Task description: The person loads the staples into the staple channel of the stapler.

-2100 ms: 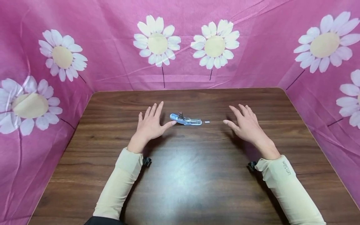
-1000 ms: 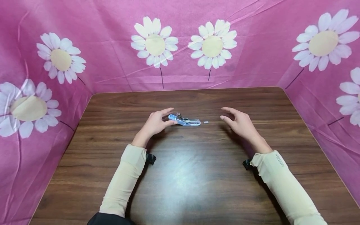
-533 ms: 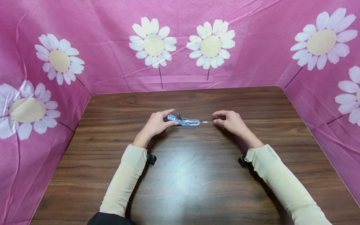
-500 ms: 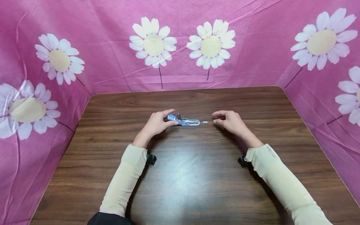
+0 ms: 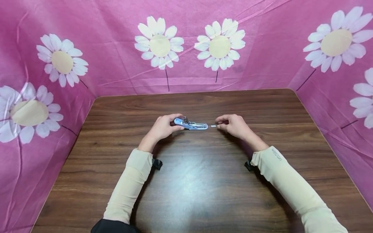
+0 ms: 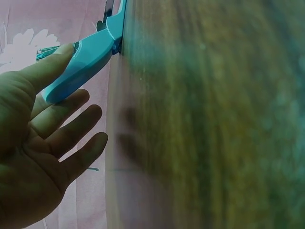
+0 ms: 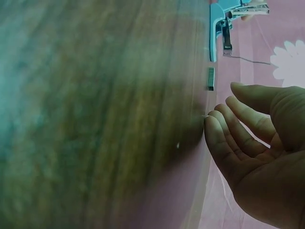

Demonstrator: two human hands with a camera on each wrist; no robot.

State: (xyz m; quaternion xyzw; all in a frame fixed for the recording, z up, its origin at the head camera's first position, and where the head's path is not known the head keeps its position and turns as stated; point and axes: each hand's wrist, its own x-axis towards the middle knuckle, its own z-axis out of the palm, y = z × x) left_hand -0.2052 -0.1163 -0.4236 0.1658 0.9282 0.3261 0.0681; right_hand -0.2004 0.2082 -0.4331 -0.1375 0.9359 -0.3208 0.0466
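Observation:
A light-blue stapler (image 5: 198, 126) lies opened out on the table, its metal staple channel exposed and its cover swung back to the left. My left hand (image 5: 163, 127) pinches the cover end between thumb and forefinger; the left wrist view shows the thumb on the blue cover (image 6: 83, 67) and the other fingers loose below. Just right of the stapler sits a short strip of staples (image 5: 213, 126). Beside that strip is my right hand (image 5: 234, 125), its fingers loosely bent. In the right wrist view a small gap separates the fingertips from the staple strip (image 7: 210, 78).
The brown wood-grain table (image 5: 186, 181) runs back to a pink cloth (image 5: 116, 48) with white daisies, which also rises at both sides. A black wrist camera (image 5: 157, 164) sits under the left cuff, with another black camera (image 5: 248, 165) under the right.
My left hand has gone from spread fingers to pinching the stapler's cover end. My right hand has moved left, close to the staple strip, its fingers drawing together. Stapler and strip stay put.

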